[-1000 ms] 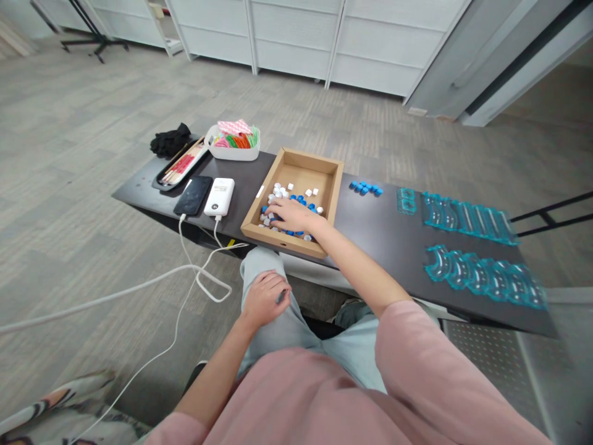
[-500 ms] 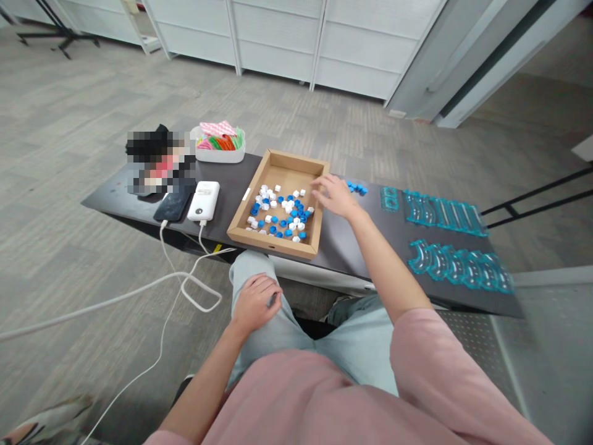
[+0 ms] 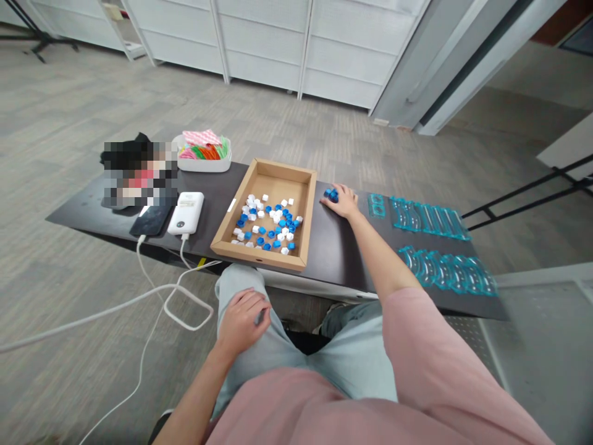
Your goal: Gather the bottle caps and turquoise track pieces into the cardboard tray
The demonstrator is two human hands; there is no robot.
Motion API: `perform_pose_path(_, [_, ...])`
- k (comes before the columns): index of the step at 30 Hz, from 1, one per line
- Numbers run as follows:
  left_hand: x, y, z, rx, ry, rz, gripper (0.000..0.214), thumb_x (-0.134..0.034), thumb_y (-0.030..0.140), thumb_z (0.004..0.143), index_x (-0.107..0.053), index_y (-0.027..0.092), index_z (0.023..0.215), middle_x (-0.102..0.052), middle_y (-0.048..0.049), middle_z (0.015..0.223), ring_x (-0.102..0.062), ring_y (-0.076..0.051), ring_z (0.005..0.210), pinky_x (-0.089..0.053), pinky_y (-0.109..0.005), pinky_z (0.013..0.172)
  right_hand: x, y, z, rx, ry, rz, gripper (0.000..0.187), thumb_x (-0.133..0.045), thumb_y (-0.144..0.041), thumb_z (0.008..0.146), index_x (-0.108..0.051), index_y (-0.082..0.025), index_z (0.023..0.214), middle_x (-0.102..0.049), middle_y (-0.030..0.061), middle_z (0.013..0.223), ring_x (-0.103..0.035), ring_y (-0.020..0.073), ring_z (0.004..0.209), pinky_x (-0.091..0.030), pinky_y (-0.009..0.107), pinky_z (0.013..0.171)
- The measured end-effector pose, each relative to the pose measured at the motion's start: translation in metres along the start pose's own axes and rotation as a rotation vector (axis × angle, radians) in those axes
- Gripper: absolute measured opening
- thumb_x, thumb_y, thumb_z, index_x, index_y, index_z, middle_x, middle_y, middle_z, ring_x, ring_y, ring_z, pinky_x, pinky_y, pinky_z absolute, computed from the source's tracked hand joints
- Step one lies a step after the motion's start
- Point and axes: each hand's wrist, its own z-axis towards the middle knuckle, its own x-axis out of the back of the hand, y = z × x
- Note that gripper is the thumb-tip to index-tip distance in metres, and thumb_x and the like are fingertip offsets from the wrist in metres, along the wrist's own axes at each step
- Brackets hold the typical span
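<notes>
- Right hand [image 3: 341,201]: I find it on the far side of the dark surface [image 3: 336,256], fingers curved about a small group of blue pieces [image 3: 330,194]. I cannot tell whether this grip has closed on any of them; the hand covers part of the group.
- Left hand [image 3: 244,321]: lies palm down on the left knee, grip relaxed and unclenched.
- Position of the blue pieces: I record them on the surface, right of the cardboard tray [image 3: 259,260] and apart from it.
- Tray: loose white pieces [image 3: 265,198] and blue caps [image 3: 262,230] lie mixed, mostly toward its near end. Its right wall stands between them and the right hand.
- Right of the hand: a small teal part [image 3: 376,206] sits near the fingers. Beyond it I note a far row of teal strips [image 3: 428,217] and a near row of curved teal parts [image 3: 447,273]; the right forearm passes just left of these.
- Left of the tray: white power bank [image 3: 186,213] beside a black phone [image 3: 155,213]; white cables [image 3: 186,256] hang over the near edge.
- Far left: white bin [image 3: 204,165] with coloured contents; next to it, a pixelated patch I cannot read.
- Background: white cabinets [image 3: 264,43] across the floor.
</notes>
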Motion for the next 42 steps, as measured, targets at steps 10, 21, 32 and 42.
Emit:
perform_pose_path(10, [0.000,-0.001,-0.001,-0.024,0.000,0.027,0.022,-0.067,0.011,0.105,-0.076,0.031,0.100,-0.090,0.0016,0.100,-0.090,-0.022,0.099,-0.072,-0.047,0.111,-0.001,-0.013,-0.037,0.208,-0.041,-0.107,0.039,-0.058,-0.043,0.119,-0.079,-0.021,0.144,-0.075,0.0243,0.155,-0.068,0.0447,0.143,-0.058,0.057,0.121])
perform_pose_path(21, [0.000,0.001,-0.002,0.022,-0.047,0.030,0.024,-0.071,0.012,0.103,-0.082,0.032,0.098,-0.091,0.0006,0.103,-0.088,-0.023,0.102,-0.070,-0.047,0.119,0.020,-0.087,-0.049,0.464,0.243,0.439,0.024,-0.071,-0.049,0.112,-0.078,-0.028,0.117,-0.080,0.0125,0.123,-0.073,0.0334,0.114,-0.061,0.050,0.108])
perform_pose_path(32, [0.003,0.003,-0.001,0.041,-0.086,0.063,0.030,-0.069,0.014,0.103,-0.084,0.039,0.097,-0.092,0.0019,0.102,-0.088,-0.023,0.102,-0.071,-0.046,0.119,-0.021,-0.232,-0.066,0.970,-0.308,-0.067,0.046,-0.065,-0.037,0.123,-0.076,-0.027,0.166,-0.066,0.0179,0.183,-0.061,0.0413,0.166,-0.045,0.060,0.136])
perform_pose_path(42, [0.004,0.005,0.001,0.063,-0.136,0.060,0.030,-0.071,0.014,0.102,-0.086,0.039,0.097,-0.092,0.0010,0.103,-0.087,-0.023,0.104,-0.069,-0.047,0.121,0.012,-0.170,-0.069,0.764,-0.375,-0.079,0.054,-0.068,-0.049,0.123,-0.075,-0.029,0.172,-0.066,0.0168,0.185,-0.061,0.0443,0.170,-0.048,0.068,0.138])
